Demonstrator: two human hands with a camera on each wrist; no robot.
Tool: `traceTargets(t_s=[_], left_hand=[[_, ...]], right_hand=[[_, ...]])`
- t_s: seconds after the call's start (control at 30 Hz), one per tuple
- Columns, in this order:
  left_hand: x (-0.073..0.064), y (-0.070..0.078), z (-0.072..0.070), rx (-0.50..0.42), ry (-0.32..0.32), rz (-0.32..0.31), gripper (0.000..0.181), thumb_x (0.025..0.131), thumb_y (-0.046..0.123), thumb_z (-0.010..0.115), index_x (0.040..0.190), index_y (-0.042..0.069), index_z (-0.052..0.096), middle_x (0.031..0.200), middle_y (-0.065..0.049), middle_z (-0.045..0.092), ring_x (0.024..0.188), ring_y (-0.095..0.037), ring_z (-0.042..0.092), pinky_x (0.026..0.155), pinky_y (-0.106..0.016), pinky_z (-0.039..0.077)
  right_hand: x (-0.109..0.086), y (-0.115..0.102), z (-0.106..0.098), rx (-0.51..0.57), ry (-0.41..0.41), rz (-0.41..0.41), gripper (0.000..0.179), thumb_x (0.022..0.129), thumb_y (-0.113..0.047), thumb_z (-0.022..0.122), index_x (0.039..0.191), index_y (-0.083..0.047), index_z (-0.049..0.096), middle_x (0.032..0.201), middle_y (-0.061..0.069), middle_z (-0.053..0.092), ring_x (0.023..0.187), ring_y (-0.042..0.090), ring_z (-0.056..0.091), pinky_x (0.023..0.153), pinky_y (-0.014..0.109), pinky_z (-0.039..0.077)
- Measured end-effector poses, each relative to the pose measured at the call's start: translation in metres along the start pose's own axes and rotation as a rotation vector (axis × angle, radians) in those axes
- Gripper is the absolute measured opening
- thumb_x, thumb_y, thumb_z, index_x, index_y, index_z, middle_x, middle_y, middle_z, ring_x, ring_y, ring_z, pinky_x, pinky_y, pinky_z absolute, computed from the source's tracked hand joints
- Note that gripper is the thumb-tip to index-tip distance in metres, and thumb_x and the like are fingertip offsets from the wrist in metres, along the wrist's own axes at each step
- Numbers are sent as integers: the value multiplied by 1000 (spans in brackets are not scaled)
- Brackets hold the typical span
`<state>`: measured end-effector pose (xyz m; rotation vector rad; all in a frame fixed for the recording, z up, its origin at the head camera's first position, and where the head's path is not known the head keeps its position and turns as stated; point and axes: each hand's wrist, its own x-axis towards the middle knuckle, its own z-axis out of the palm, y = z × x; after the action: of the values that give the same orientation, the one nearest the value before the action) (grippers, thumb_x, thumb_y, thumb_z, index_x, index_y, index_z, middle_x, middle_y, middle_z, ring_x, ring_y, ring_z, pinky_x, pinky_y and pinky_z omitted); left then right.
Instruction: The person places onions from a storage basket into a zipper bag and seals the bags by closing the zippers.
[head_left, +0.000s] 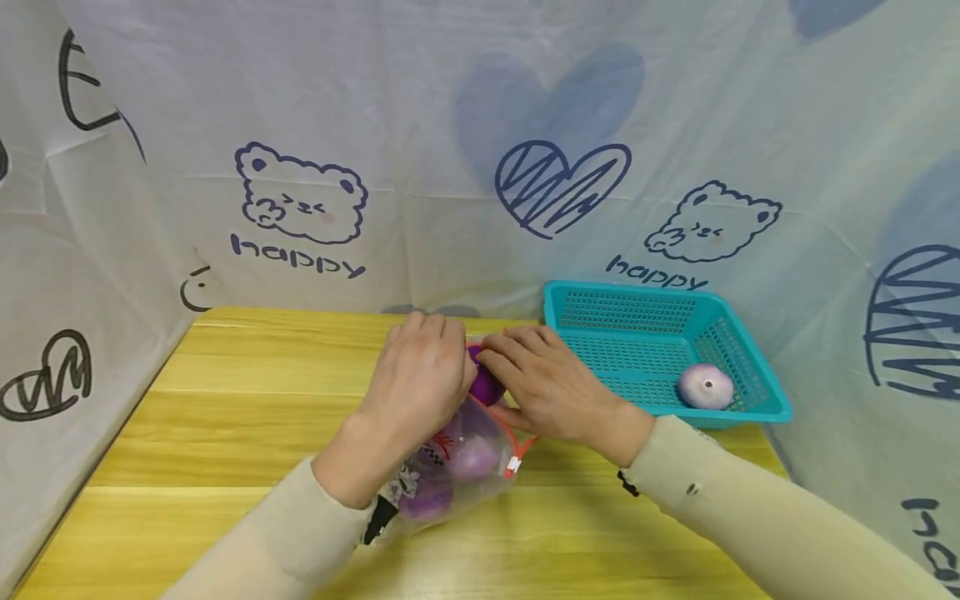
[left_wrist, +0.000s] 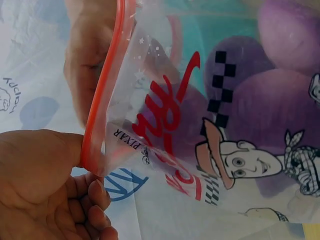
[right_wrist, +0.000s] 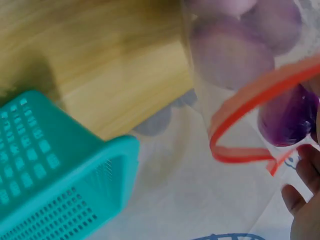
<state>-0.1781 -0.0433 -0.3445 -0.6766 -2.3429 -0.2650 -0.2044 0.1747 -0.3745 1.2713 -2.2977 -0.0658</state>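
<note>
So from where I'm standing, both hands are right up close to each other over a clear printed zip bag (left_wrist: 240,197), which sits above the yellow wooden table (head_left: 247,433). The left hand (head_left: 423,367) has the red-orange rim (left_wrist: 100,95) pinched between thumb and fingers, and I reckon that's so the floppy mouth doesn't fold in on itself.

The right hand (head_left: 551,383) has its fingers curled over a dark purple ball (head_left: 487,383), onion-looking, right in the bag's opening. Fair warning, the right wrist view cuts that hand off at the edge, so I can't tell whether it's got a bit of the rim too.

Further down, several purple balls (left_wrist: 280,100) are bunched together inside the bag, probably just their own weight piling them away from the mouth. The white slider (head_left: 513,463) is down at one end of the rim, which makes sense with the mouth gaping.

Over on the right there's a teal basket (head_left: 637,290), near the right hand and handy for it I'd guess, with one pale purple ball (head_left: 707,386) in its near right corner.
</note>
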Motion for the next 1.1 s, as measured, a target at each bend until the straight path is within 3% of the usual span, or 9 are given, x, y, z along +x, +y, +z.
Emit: traceTargets(t_s=[0.2,0.4,0.57,0.87,1.1], left_hand=[[0,0,-1,-16,4,0,17,87,9,66,76,6,53,70,-8,53,68,-31,51,57,-40,36],[-1,-4,-1,-17,-31,-11,18,89,11,67,78,6,54,72,-8,53,68,-30,50,58,-40,38],[-2,-9,-1,-7,-16,-14,19,89,10,66,76,5,53,70,-8,52,65,-29,47,57,-40,38],[-4,-12,0,-3,-20,-10,18,89,11,67,78,4,55,72,-10,53,66,-30,46,58,-40,37],[-6,-11,2,-2,-21,8,18,89,10,67,80,3,54,72,-9,51,67,-27,44,58,-37,34]], right_hand=[[-1,-2,8,-25,113,43,50,89,-54,77,118,-15,65,111,7,61,99,29,56,84,43,45],[-1,-7,11,-53,77,6,40,96,-39,76,133,-27,66,110,4,60,93,27,52,80,41,43],[-8,-5,9,-27,64,65,40,95,-40,76,126,-17,67,111,6,64,99,29,56,83,41,45],[-25,5,13,-46,109,299,30,99,-35,64,107,-6,66,103,9,64,93,33,56,78,47,42],[-32,7,23,-139,81,292,28,98,-34,63,92,-8,62,91,8,60,87,32,56,79,47,44]])
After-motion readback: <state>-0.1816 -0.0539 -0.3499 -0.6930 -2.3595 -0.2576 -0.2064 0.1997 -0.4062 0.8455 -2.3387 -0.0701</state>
